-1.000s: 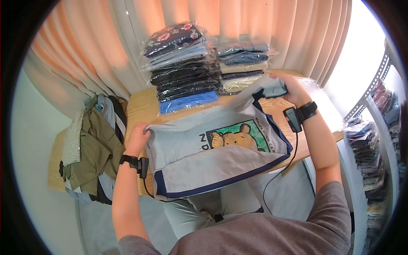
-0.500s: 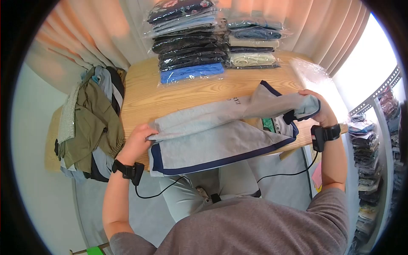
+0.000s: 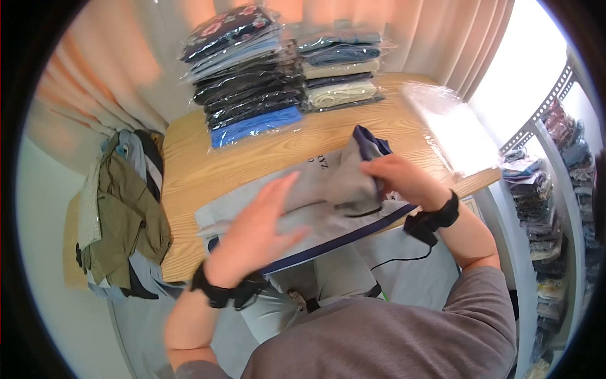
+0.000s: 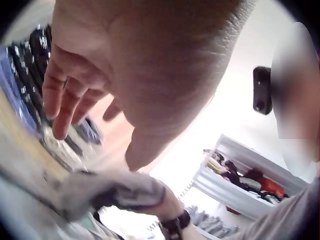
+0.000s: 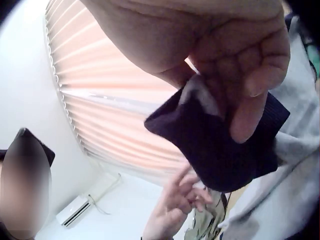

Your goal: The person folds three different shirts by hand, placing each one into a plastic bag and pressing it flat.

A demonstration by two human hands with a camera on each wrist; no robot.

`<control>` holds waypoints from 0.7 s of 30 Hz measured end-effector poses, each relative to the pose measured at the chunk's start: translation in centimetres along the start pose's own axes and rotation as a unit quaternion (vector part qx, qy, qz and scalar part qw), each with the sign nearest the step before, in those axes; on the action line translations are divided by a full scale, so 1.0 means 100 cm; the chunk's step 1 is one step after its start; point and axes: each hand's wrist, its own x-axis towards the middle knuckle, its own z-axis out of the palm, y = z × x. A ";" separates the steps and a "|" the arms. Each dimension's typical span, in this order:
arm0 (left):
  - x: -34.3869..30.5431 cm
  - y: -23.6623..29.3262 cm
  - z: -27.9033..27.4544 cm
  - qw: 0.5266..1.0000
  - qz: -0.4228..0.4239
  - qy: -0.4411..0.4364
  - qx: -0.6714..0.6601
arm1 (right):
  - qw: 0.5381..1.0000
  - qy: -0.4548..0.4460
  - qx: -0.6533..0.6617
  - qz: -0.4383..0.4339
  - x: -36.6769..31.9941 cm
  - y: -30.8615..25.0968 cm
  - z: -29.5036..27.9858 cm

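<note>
A light grey sweatshirt (image 3: 344, 169) with navy trim lies partly folded over the table's near edge, some black lettering showing on it. My right hand (image 3: 407, 180) pinches its navy cuff (image 5: 225, 155) between thumb and fingers, as the right wrist view shows close up. Over the left half of the garment hovers my left hand (image 3: 255, 227), blurred, its fingers extended and spread. In the left wrist view its palm (image 4: 135, 75) faces the camera with nothing held.
Two stacks of bagged folded clothes, a taller one (image 3: 246, 85) and a shorter one (image 3: 341, 66), stand at the table's back. Clear plastic bags (image 3: 451, 126) lie at the right. Loose clothes (image 3: 129, 208) are heaped at the left, and a shelf of garments (image 3: 543, 234) flanks the right side.
My left hand has let go of the sweatshirt's left edge and moved right over it. The right hand has carried the cuff end inward to the left, and the bear print is now covered.
</note>
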 end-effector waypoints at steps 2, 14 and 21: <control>0.018 0.018 0.034 0.999 0.033 0.009 0.001 | 0.995 -0.075 -0.057 -0.008 -0.004 -0.007 0.014; 0.038 0.021 0.063 0.998 0.041 -0.033 -0.019 | 0.918 0.079 -0.365 -0.137 0.089 0.036 -0.116; 0.036 0.004 0.069 0.985 0.101 -0.096 -0.103 | 0.918 -0.007 -0.359 -0.165 0.136 0.071 -0.134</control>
